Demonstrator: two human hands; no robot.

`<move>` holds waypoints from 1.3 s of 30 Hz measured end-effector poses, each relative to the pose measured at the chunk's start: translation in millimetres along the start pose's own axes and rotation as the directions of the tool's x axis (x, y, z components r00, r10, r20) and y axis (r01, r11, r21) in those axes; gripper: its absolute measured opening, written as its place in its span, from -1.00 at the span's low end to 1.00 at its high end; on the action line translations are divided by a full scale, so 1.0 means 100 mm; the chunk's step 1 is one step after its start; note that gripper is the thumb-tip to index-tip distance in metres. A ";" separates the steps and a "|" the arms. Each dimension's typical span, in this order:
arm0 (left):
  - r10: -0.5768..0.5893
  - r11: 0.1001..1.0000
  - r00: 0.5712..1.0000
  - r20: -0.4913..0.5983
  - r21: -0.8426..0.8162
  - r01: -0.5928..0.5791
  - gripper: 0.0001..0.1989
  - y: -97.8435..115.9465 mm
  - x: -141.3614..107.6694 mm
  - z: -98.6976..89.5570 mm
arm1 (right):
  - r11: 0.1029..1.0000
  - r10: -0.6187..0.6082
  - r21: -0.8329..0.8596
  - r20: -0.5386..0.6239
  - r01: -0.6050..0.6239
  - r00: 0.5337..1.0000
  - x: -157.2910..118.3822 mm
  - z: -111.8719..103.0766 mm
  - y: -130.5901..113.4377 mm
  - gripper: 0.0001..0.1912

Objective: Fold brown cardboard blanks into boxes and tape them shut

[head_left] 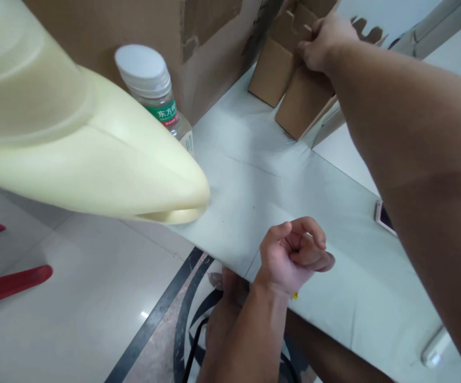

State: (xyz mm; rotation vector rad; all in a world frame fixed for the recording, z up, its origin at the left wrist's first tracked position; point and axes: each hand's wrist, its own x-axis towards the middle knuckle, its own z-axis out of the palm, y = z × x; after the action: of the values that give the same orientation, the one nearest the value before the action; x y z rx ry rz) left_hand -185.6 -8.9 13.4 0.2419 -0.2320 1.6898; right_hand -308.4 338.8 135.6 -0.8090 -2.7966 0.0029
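Note:
My right hand (328, 42) reaches to the far end of the table, its fingers closed at the top edge of a brown cardboard box (304, 103). The fingertips are partly hidden behind the cardboard. A second, similar cardboard box (272, 72) stands beside it on the left, both upright with flaps up. Above the table's near edge, my left hand (294, 252) is turned palm up. Its fingers are loosely curled and apart, with nothing visible in them.
A large pale yellow, smooth plastic object (134, 165) fills the upper left, close to the camera. Behind it stand a white-capped bottle (161, 109) and a large carton (95, 26). On the pale-covered table (246, 186) lie a phone (384, 217) and a whitish cylinder (436, 348).

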 end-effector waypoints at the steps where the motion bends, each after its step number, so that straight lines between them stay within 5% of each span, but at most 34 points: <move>1: -0.009 1.000 1.000 0.005 0.001 0.009 -0.61 -0.01 -0.02 0.01 | 0.989 0.137 -0.045 -0.015 -0.138 0.990 -0.12 -0.04 -0.05 -0.56; 4: -0.034 0.999 0.999 0.005 0.031 0.034 -0.62 -0.05 -0.08 0.06 | 0.931 0.337 -0.129 -0.046 -0.340 0.940 -0.49 -0.20 -0.33 -0.42; 9: 0.013 0.997 0.997 -0.075 0.082 -0.007 -0.65 -0.06 -0.12 0.15 | 0.955 0.235 -0.195 0.031 -0.225 0.971 -1.16 -0.49 -0.91 -0.49; 13: 0.074 0.989 0.990 -0.119 0.138 -0.057 -0.68 -0.07 -0.14 0.20 | 0.964 0.156 -0.233 0.117 -0.126 0.981 -1.82 -0.64 -1.11 -0.63; 17: 0.092 0.973 0.990 -0.110 0.219 -0.066 -0.63 -0.07 -0.17 0.23 | 0.966 0.127 -0.240 0.136 -0.092 0.983 -2.53 -0.76 -1.02 -0.69; 24: 0.043 0.908 0.999 -0.013 0.418 -0.034 -0.61 -0.29 -0.14 0.31 | 0.963 0.251 -0.109 0.014 -0.248 0.968 -3.91 -0.99 -0.67 -0.36; 27: 0.023 0.778 1.000 0.010 0.628 -0.024 -0.58 -0.50 -0.11 0.27 | 0.950 0.294 -0.059 -0.155 -0.306 0.943 -4.64 -1.01 -0.51 -0.30; 29: 0.220 0.632 0.975 -0.034 0.766 -0.116 -0.62 -0.62 -0.09 0.22 | 0.957 0.269 -0.027 -0.285 -0.289 0.920 -5.11 -1.00 -0.42 -0.30; 31: 0.437 0.444 0.899 -0.013 0.872 -0.204 -0.69 -0.69 -0.06 0.16 | 0.958 0.270 0.018 -0.407 -0.287 0.873 -5.54 -0.94 -0.35 -0.41; 33: 0.458 0.291 0.884 0.091 0.925 -0.246 -0.71 -0.75 -0.03 0.12 | 0.946 0.309 0.086 -0.538 -0.313 0.785 -5.88 -0.84 -0.30 -0.47; 37: 0.096 0.226 0.968 0.231 0.942 -0.247 -0.60 -0.92 0.05 0.10 | 0.906 0.395 0.248 -0.786 -0.343 0.474 -6.29 -0.53 -0.18 -0.45; 39: -0.017 0.255 0.966 0.257 0.935 -0.245 -0.54 -1.05 0.09 0.11 | 0.877 0.470 0.369 -0.789 -0.307 0.395 -6.37 -0.37 -0.13 -0.44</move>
State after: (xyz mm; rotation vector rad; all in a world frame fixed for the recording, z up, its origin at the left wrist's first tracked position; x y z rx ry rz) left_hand -82.2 9.7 28.0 1.4065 0.7466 1.7396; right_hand 216.2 -9.8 33.0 -1.0308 -1.5604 -0.0732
